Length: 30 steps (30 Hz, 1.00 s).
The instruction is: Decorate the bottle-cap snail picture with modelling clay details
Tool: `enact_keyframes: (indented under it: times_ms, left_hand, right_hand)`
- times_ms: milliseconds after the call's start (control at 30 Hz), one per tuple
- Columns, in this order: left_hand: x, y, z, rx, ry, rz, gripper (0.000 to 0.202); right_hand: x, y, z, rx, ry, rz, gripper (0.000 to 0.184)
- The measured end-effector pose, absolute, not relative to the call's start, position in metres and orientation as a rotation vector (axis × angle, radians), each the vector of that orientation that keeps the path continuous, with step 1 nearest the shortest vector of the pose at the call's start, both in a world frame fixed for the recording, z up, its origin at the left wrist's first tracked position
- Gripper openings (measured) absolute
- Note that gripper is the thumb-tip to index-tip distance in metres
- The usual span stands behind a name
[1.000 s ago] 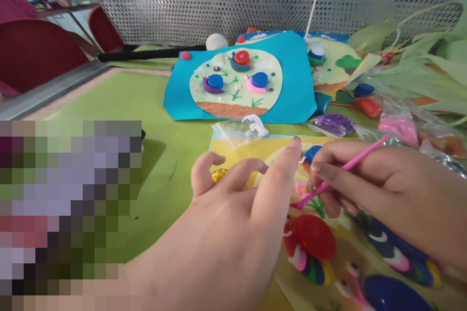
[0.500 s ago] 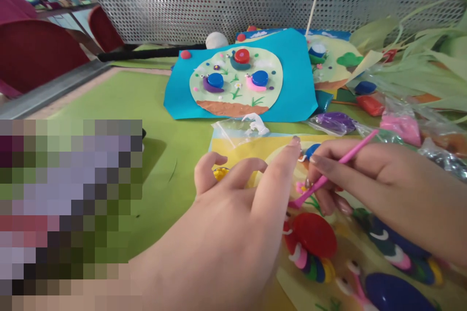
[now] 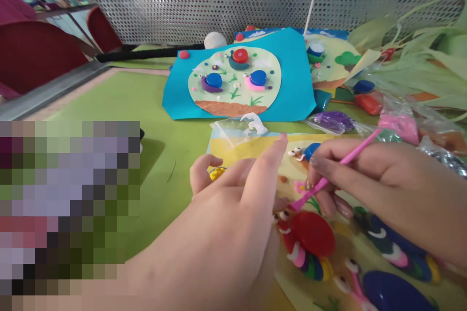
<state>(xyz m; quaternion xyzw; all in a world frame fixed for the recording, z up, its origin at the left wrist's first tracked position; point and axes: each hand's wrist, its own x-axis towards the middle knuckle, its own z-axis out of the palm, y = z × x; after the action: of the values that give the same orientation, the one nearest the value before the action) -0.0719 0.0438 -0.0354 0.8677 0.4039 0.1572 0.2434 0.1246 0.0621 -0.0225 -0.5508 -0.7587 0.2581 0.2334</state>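
The right hand (image 3: 375, 172) pinched a slim pink plastic tool (image 3: 359, 148) mid-shaft, flared tip downward; the left hand (image 3: 222, 226) hid its grip.

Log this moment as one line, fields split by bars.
right hand: holding pink tool, tip near red-shelled snail | left hand: over yellow sheet, grip hidden | behind: blue card

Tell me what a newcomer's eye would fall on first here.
The bright blue card at the upper middle, with three small snails on its pale round. Next, the pink tool at right of centre, held in the right hand, its tip near the eyes of a red-shelled snail. The left hand looms large at lower centre.
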Motion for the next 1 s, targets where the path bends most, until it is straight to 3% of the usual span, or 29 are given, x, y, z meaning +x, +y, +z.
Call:
enact_keyframes:
  times_ms: [267, 667, 1000]
  left_hand:
    - [-0.0676, 0.0483, -0.0312, 2.423, 1.071, 0.425, 0.061]
    - [-0.0732, 0.0479, -0.0320, 2.431, 1.052, 0.417, 0.072]
    - [-0.0736, 0.0453, -0.0320, 2.461, 1.042, 0.388, 0.070]
  right_hand:
    - [0.1250, 0.0618, -0.0233, -1.572, -2.113, 0.703, 0.047]
    - [0.1285, 0.0616, -0.0229, -1.516, -2.163, 0.607, 0.047]
    - [0.1297, 0.0594, -0.0205, -1.583, -2.091, 0.747, 0.051]
